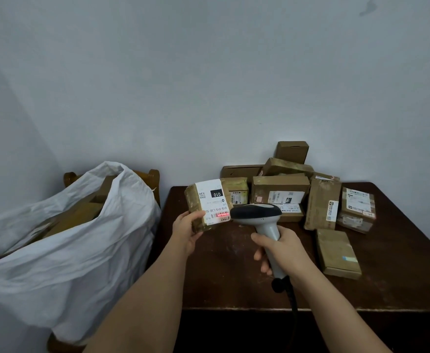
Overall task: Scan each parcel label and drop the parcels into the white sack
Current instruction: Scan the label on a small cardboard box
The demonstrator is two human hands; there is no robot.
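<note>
Scanning a taped brown cardboard parcel [210, 203].
My left hand [187, 229] grips it, right hand [279, 250] grips the grey handheld scanner [259, 217]; brown boxes [298, 192] crowd the dark wooden tabletop [234, 276] right of centre, crumpled white sack [68, 238] lower left.

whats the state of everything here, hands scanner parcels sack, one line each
left hand: grips the held parcel
held parcel: lifted off the table, label facing the scanner
scanner: on, red beam across the label's barcode
right hand: grips the scanner handle
white sack: open-mouthed, brown parcels inside
parcel pile: stacked on the table, against the wall
</note>
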